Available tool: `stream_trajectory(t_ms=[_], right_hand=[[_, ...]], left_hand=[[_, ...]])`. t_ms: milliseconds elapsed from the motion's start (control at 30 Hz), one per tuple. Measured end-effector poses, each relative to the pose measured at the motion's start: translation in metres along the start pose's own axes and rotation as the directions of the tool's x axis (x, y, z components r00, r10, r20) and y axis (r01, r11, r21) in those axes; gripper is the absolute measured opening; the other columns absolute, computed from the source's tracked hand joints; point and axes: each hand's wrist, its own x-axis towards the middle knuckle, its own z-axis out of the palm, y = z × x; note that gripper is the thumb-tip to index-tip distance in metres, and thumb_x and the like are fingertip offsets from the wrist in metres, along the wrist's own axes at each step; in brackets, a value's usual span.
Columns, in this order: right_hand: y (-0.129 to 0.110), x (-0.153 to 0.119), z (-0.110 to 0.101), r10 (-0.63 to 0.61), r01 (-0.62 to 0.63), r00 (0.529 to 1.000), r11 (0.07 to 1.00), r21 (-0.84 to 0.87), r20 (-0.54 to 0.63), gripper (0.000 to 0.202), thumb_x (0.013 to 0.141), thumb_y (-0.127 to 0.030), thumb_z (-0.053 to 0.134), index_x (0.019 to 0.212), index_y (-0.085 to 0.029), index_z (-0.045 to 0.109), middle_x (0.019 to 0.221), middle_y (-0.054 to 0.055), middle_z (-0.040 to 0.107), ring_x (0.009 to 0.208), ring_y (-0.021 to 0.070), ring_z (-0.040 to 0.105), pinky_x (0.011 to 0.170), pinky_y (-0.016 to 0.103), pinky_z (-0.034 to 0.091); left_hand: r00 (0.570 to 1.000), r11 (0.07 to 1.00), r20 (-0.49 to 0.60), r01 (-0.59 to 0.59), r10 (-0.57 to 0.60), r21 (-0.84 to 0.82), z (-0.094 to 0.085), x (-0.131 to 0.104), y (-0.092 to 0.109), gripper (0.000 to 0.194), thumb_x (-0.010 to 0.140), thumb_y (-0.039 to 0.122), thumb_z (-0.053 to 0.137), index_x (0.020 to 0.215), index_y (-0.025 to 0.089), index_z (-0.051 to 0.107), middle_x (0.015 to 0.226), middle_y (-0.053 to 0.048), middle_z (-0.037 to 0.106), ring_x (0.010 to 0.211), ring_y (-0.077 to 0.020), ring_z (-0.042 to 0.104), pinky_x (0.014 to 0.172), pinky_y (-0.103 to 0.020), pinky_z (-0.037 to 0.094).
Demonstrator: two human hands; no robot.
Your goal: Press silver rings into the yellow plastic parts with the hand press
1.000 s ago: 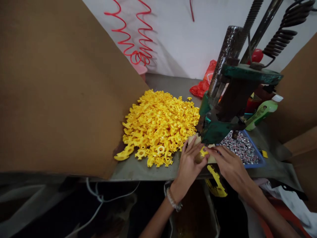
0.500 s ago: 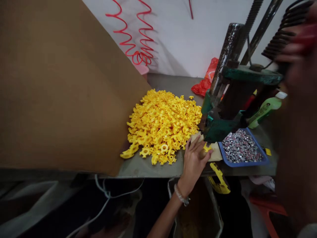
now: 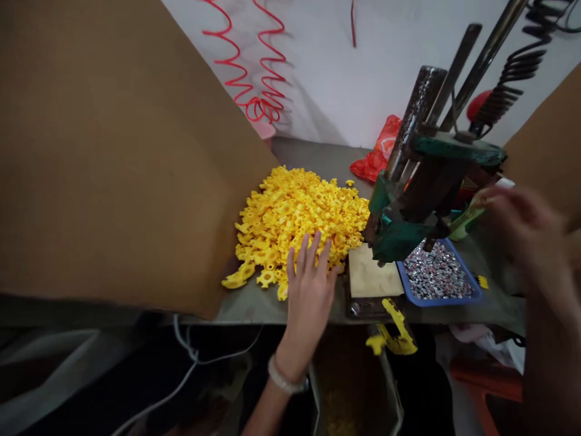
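My left hand [image 3: 308,297], fingers spread, reaches over the near side of a heap of small yellow plastic pieces [image 3: 299,212]. Its fingertips are at the pieces; whether they touch is hard to make out. My right hand [image 3: 531,236] is smeared by motion, above and right of a blue tray [image 3: 411,295] of small round metallic parts [image 3: 436,272]. A green hand press [image 3: 402,239] with a red lever knob [image 3: 479,106] stands between the hands. Beneath it lies a bare pale pad [image 3: 374,275]. One yellow piece [image 3: 374,344] appears in mid-air below the table edge.
A large cardboard sheet [image 3: 122,157] walls off the left side. Behind the press lies a red plastic bag [image 3: 376,154]; a green bottle [image 3: 463,224] stands right of it. A yellow bracket [image 3: 399,330] juts from the table edge, above an open container [image 3: 349,387].
My left hand has moved left from the pad under the press to the yellow heap. My right hand has come down off the red knob. A yellow piece has left the pad.
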Motion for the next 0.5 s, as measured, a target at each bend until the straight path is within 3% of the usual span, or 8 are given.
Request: stream_trajectory(t_ms=[33, 100, 133, 200, 267, 333, 400, 500], right_hand=[[0.016, -0.01, 0.014, 0.047, -0.046, 0.988, 0.999, -0.008, 0.146, 0.029, 0.085, -0.04, 0.054, 0.101, -0.017, 0.062, 0.097, 0.008, 0.066, 0.081, 0.0155, 0.063, 0.068, 0.026, 0.049], [0.046, -0.033, 0.046, 0.122, -0.09, 0.902, 0.991, -0.097, 0.414, 0.025, 0.077, -0.037, 0.062, 0.091, -0.017, 0.064, 0.081, 0.007, 0.067, 0.069, 0.0175, 0.062, 0.061, 0.027, 0.047], [0.058, -0.044, 0.061, 0.136, -0.068, 0.874, 0.985, -0.159, 0.467, 0.024, 0.076, -0.035, 0.063, 0.09, -0.016, 0.064, 0.081, 0.007, 0.066, 0.069, 0.0189, 0.062, 0.063, 0.029, 0.047], [0.072, -0.062, 0.084, 0.109, 0.003, 0.892, 0.969, -0.247, 0.439, 0.023, 0.078, -0.031, 0.06, 0.092, -0.014, 0.065, 0.09, 0.011, 0.066, 0.077, 0.0219, 0.063, 0.072, 0.033, 0.048], [0.075, -0.072, 0.094, 0.068, 0.047, 0.912, 0.962, -0.267, 0.405, 0.021, 0.081, -0.029, 0.056, 0.09, -0.014, 0.066, 0.094, 0.012, 0.066, 0.083, 0.0229, 0.063, 0.077, 0.034, 0.046], [0.073, -0.074, 0.095, 0.059, 0.051, 0.893, 0.972, -0.231, 0.447, 0.019, 0.083, -0.029, 0.054, 0.086, -0.016, 0.066, 0.09, 0.01, 0.067, 0.083, 0.0218, 0.063, 0.077, 0.032, 0.045], [0.07, -0.072, 0.091, 0.051, 0.045, 0.864, 0.983, -0.178, 0.501, 0.019, 0.085, -0.03, 0.053, 0.083, -0.017, 0.066, 0.085, 0.007, 0.068, 0.079, 0.02, 0.063, 0.074, 0.03, 0.044], [0.07, -0.071, 0.086, 0.008, 0.058, 0.853, 0.992, -0.11, 0.521, 0.018, 0.085, -0.031, 0.053, 0.085, -0.017, 0.066, 0.086, 0.005, 0.068, 0.078, 0.0184, 0.062, 0.072, 0.029, 0.043]], left_hand=[[0.999, 0.999, 0.012, -0.031, 0.03, 0.039, 0.002, 0.006, -0.013, 0.044, 0.09, 0.023, 0.053, 0.134, 0.023, 0.044, 0.149, -0.011, 0.037, 0.143, -0.0297, 0.022, 0.114, -0.06, 0.017], [0.988, 0.989, 0.073, -0.14, 0.136, 0.051, 0.005, 0.019, -0.034, 0.032, 0.089, 0.018, 0.053, 0.12, 0.024, 0.055, 0.147, -0.008, 0.041, 0.142, -0.0292, 0.025, 0.114, -0.059, 0.018], [0.979, 0.982, 0.095, -0.187, 0.183, 0.029, 0.006, 0.024, -0.04, 0.026, 0.088, 0.016, 0.054, 0.112, 0.024, 0.059, 0.143, -0.006, 0.046, 0.14, -0.0285, 0.029, 0.114, -0.058, 0.019], [0.977, 0.977, 0.053, -0.205, 0.208, -0.06, 0.004, 0.033, -0.043, 0.014, 0.087, 0.018, 0.056, 0.099, 0.022, 0.063, 0.129, -0.005, 0.058, 0.132, -0.0262, 0.043, 0.112, -0.053, 0.029], [0.992, 0.973, -0.044, -0.121, 0.115, -0.199, 0.001, 0.036, -0.033, 0.008, 0.087, 0.023, 0.059, 0.093, 0.021, 0.063, 0.11, -0.005, 0.066, 0.114, -0.0228, 0.058, 0.102, -0.044, 0.044], [0.997, 0.941, -0.073, -0.002, -0.024, -0.339, 0.001, 0.032, -0.014, 0.012, 0.087, 0.028, 0.06, 0.095, 0.021, 0.062, 0.099, -0.003, 0.068, 0.095, -0.0192, 0.065, 0.087, -0.035, 0.052], [0.996, 0.901, -0.004, 0.078, -0.088, -0.428, 0.006, 0.023, 0.008, 0.013, 0.088, 0.028, 0.057, 0.099, 0.022, 0.062, 0.097, -0.002, 0.068, 0.089, -0.0175, 0.066, 0.081, -0.031, 0.054], [0.989, 0.872, 0.141, 0.114, -0.052, -0.475, 0.019, 0.006, 0.033, 0.015, 0.091, 0.019, 0.051, 0.1, 0.023, 0.061, 0.102, -0.002, 0.066, 0.093, -0.0168, 0.065, 0.083, -0.03, 0.053]])
